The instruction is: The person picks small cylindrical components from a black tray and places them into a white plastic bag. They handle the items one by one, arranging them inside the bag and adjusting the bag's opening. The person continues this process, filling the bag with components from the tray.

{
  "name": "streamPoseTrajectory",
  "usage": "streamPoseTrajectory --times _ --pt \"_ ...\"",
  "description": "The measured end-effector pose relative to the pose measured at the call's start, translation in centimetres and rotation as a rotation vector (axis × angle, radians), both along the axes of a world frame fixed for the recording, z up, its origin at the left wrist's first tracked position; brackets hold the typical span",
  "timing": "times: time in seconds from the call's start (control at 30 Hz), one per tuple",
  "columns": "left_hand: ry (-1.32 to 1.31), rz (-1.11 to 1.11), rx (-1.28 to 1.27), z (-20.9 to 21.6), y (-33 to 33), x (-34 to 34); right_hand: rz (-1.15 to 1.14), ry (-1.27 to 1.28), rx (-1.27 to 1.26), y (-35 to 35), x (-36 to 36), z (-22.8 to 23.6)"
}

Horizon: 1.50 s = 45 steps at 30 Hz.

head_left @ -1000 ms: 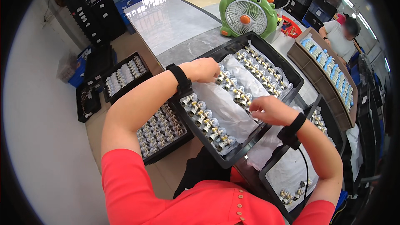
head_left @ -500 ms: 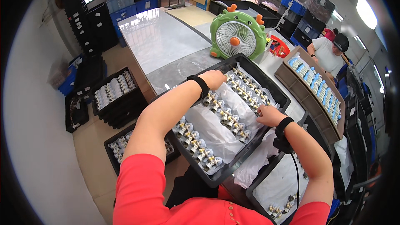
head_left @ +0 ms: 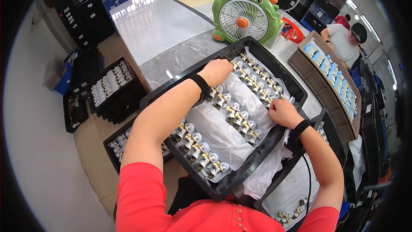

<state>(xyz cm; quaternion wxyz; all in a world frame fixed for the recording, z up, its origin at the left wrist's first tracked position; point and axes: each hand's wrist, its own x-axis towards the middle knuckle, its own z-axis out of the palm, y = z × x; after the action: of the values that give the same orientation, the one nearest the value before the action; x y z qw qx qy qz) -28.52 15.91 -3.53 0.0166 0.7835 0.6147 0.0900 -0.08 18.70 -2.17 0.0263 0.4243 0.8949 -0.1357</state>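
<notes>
A black tray [head_left: 242, 177] sits tilted before me, holding rows of small pieces with clear round tops and white-and-gold bodies [head_left: 238, 118]. Sheets of thin white paper [head_left: 219, 124] lie between the rows. My left hand [head_left: 218, 72] is closed at the far-left end of the far rows. At their right end, beside the tray's wall, my right hand [head_left: 284, 112] is curled closed. What the fingers of either hand pinch, whether paper or a piece, is hidden. Each wrist wears a black band.
A green animal-shaped fan [head_left: 244, 17] stands behind the tray on the table [head_left: 159, 30]. To the right are a brown box [head_left: 330, 90] of blue-topped pieces and a co-worker [head_left: 345, 45]. Another tray [head_left: 287, 189] and crumpled paper [head_left: 268, 163] lie below right; stacked trays [head_left: 112, 83] stand left.
The view has shifted a little. Both hands stay closed at the two ends of the far rows; my left fingers are tucked in more, and the right hand has curled tighter.
</notes>
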Motion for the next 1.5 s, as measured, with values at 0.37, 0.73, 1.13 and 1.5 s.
streamPoseTrajectory --times 0.37,0.73,1.13,1.5 --pt "0.117 -0.034 0.025 0.5 0.2 -0.1 0.049 -0.008 -0.078 0.0 0.0 0.4" --pt "0.171 -0.03 0.096 0.5 -0.2 -0.1 0.025 0.017 -0.088 -0.3 -0.1 0.8" --pt "0.133 -0.032 0.054 0.9 0.5 -0.1 0.027 0.045 -0.07 -0.1 0.0 -0.1" --pt "0.095 0.016 0.066 0.4 0.7 -0.2 0.014 0.129 -0.101 -0.1 0.2 0.1"
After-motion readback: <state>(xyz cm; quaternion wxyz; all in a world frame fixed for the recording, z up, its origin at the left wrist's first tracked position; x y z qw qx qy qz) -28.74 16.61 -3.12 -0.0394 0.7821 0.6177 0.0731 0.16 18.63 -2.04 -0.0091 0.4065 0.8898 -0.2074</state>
